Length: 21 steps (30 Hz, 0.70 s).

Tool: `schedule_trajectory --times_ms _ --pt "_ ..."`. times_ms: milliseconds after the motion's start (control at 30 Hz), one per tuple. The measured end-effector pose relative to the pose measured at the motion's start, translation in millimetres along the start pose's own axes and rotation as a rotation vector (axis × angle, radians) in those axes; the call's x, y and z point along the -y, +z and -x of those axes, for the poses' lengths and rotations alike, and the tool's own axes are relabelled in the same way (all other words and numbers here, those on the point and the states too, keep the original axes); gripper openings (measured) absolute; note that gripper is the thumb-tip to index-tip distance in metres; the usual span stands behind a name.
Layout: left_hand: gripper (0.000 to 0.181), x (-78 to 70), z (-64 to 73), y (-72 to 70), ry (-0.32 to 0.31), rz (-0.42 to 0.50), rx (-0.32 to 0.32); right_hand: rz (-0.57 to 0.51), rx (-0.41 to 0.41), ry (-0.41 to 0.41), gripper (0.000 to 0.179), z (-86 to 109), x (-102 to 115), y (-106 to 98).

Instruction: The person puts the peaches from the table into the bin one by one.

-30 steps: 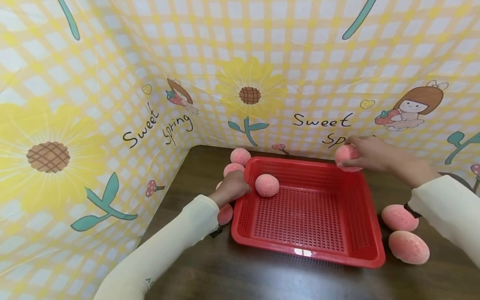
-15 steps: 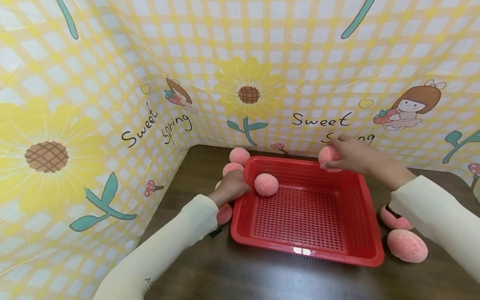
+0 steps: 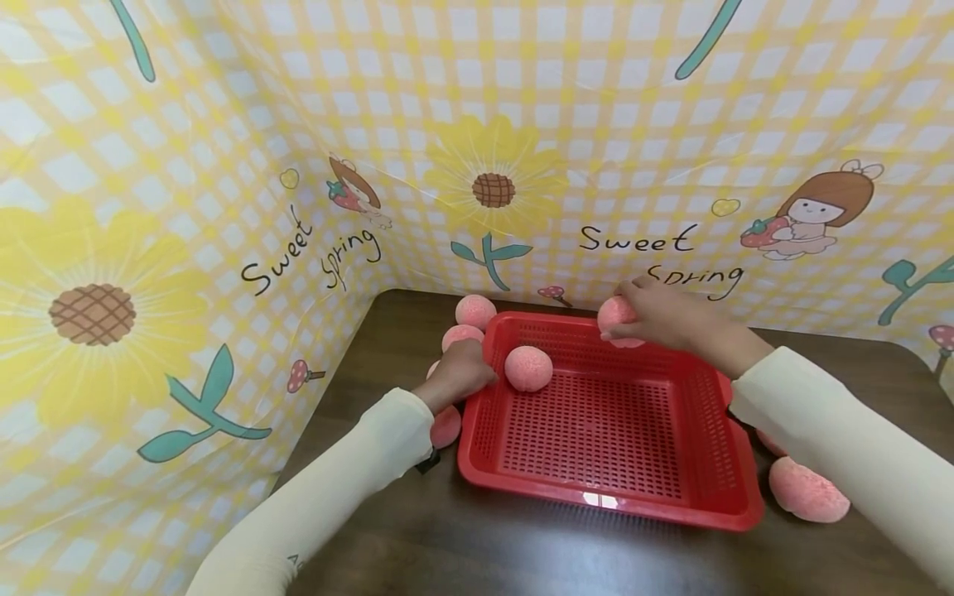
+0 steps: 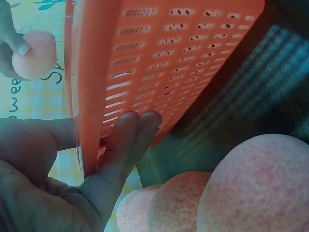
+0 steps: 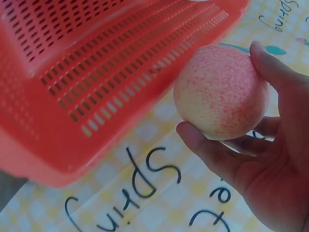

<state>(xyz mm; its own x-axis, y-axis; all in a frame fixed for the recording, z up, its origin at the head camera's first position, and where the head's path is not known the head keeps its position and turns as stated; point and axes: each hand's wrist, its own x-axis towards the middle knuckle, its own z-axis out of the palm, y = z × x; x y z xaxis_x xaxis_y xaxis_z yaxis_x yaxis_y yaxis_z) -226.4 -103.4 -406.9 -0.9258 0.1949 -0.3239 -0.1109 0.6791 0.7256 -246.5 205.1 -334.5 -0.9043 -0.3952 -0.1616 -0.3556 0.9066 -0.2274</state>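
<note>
Beside the far rim of the red basket [image 3: 592,439], a pink peach [image 3: 614,319] is held by the right hand [image 3: 662,314]; its thumb and fingers are clamped on the fruit from opposite sides. Whether the fruit is held over the basket's inside or just beyond its rim cannot be told. At the basket's left rim, the wall is gripped by the left hand [image 3: 462,370], with two fingers [image 4: 121,145] laid against the slotted outer face and the rim caught between them and the rest of the hand. Inside the basket, near its left wall, a second peach [image 3: 528,369] is seen. Along the outer left side of the basket, a row of peaches [image 3: 475,312] is set out, partly hidden by the left hand. To the right of the basket, one peach is partly covered by the right sleeve [image 3: 842,439], and another is almost wholly hidden. Under the basket, a dark brown bench [image 3: 522,538] is shown; beyond its far side, a yellow checked cloth [image 3: 633,124] printed with flowers and lettering is hung.
</note>
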Motion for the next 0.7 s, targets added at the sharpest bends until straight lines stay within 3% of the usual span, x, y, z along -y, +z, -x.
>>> schedule_trajectory --times_ms 367,700 --pt "0.005 -0.2 0.2 1.0 -0.008 -0.005 0.001 -0.032 -0.053 -0.057 0.063 -10.0 19.1 13.3" --pt "0.007 -0.3 0.4 0.7 0.005 -0.024 -0.012 0.017 -0.116 -0.095 0.066 -22.5 28.2 24.0"
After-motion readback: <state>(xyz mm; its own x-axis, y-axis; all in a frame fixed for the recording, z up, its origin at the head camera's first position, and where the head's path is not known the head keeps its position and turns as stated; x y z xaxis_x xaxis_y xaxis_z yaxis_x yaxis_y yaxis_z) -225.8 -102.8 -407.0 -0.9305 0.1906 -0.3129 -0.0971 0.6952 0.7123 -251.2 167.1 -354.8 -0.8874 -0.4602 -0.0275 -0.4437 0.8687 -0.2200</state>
